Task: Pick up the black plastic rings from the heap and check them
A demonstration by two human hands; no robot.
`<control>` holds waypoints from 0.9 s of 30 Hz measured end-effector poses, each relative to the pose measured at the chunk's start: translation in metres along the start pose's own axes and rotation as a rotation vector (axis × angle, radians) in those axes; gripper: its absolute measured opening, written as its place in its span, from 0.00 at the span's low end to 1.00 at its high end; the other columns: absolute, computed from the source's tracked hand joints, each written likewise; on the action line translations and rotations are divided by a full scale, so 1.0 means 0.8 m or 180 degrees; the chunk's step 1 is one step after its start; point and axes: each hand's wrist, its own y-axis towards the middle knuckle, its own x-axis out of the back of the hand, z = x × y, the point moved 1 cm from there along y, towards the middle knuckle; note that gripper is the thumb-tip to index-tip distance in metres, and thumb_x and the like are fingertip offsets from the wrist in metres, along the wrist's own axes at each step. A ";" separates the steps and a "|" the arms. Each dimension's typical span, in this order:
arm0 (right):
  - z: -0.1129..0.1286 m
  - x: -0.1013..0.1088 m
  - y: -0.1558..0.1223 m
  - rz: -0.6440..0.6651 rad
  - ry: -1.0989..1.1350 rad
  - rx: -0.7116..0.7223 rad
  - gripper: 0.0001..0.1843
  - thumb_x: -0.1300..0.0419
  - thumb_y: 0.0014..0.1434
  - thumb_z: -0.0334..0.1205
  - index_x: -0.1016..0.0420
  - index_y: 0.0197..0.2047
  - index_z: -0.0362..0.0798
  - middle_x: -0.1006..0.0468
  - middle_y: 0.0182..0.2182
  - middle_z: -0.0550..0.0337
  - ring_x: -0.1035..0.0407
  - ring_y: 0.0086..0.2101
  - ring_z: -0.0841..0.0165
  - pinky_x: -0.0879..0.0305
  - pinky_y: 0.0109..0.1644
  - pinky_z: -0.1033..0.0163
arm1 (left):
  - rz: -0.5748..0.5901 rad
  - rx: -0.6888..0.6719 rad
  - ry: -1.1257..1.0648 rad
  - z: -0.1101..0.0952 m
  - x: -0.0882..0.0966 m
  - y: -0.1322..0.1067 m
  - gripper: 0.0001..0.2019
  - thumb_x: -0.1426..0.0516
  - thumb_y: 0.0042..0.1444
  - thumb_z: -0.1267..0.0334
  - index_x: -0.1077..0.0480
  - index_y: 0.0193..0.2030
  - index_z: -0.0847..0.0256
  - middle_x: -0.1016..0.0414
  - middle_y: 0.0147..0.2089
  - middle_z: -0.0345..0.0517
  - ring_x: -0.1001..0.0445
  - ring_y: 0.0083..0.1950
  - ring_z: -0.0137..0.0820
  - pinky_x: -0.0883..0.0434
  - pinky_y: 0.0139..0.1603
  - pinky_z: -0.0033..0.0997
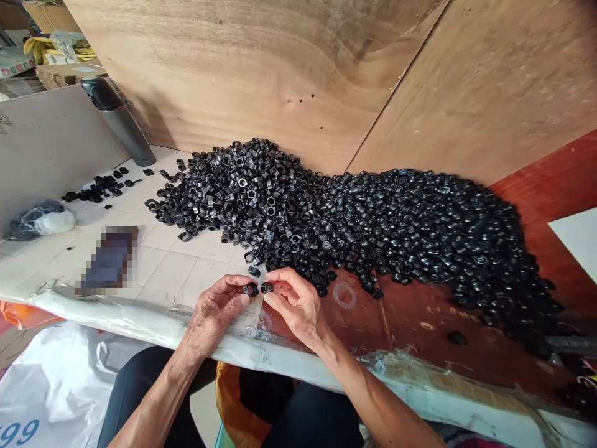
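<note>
A large heap of small black rubber or plastic rings (326,230) spreads across the table from the white tiled part to the reddish wood part. My left hand (215,313) pinches one black ring (250,289) between thumb and fingers. My right hand (293,303) pinches another black ring (267,287) in its fingertips. The two rings are almost touching, just in front of the heap's near edge. Both hands rest close to the table's taped front edge (153,330).
A smaller group of black parts (97,190) lies on the white tiles (158,249) at left, near a grey flask (119,121), a plastic bag (41,221) and a pixelated blurred object (109,261). Plywood boards (242,68) stand behind the heap. A white sack (56,392) lies below left.
</note>
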 end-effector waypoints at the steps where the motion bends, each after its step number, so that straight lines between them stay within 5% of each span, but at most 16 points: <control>1: -0.001 0.000 0.000 -0.0015 -0.0015 0.0046 0.09 0.33 0.61 0.36 0.21 0.46 0.51 0.20 0.42 0.58 0.23 0.37 0.69 0.23 0.44 0.65 | -0.0020 0.0031 0.0029 0.000 0.000 0.000 0.12 0.31 0.61 0.62 0.20 0.50 0.56 0.17 0.50 0.46 0.20 0.49 0.32 0.23 0.52 0.28; 7: -0.003 -0.002 0.000 0.0086 -0.0473 0.0724 0.06 0.33 0.65 0.34 0.17 0.45 0.51 0.18 0.41 0.57 0.23 0.37 0.68 0.25 0.42 0.65 | -0.0041 0.0098 0.0267 -0.001 -0.007 -0.002 0.16 0.29 0.56 0.58 0.19 0.49 0.59 0.17 0.40 0.44 0.21 0.38 0.29 0.23 0.40 0.26; 14: -0.007 -0.002 0.000 0.0096 -0.0719 0.1163 0.09 0.34 0.67 0.32 0.16 0.49 0.50 0.17 0.41 0.54 0.22 0.40 0.66 0.24 0.44 0.64 | -0.0101 -0.0359 0.0778 -0.001 -0.012 -0.005 0.11 0.31 0.60 0.58 0.19 0.48 0.57 0.17 0.51 0.47 0.19 0.47 0.34 0.21 0.53 0.32; 22: -0.008 -0.001 0.000 0.0134 -0.0788 0.1166 0.08 0.35 0.68 0.32 0.16 0.48 0.51 0.18 0.40 0.55 0.22 0.39 0.66 0.24 0.44 0.63 | -0.0095 -0.0574 0.1029 0.003 -0.010 -0.006 0.10 0.33 0.62 0.60 0.19 0.49 0.57 0.18 0.53 0.47 0.19 0.53 0.36 0.23 0.59 0.35; 27: -0.010 -0.001 -0.002 0.0165 -0.0719 0.1104 0.07 0.35 0.68 0.32 0.16 0.46 0.50 0.18 0.41 0.54 0.22 0.41 0.65 0.24 0.46 0.61 | -0.0016 -0.0269 0.0656 0.003 -0.010 -0.003 0.11 0.31 0.59 0.58 0.19 0.47 0.58 0.17 0.51 0.46 0.18 0.51 0.35 0.22 0.55 0.32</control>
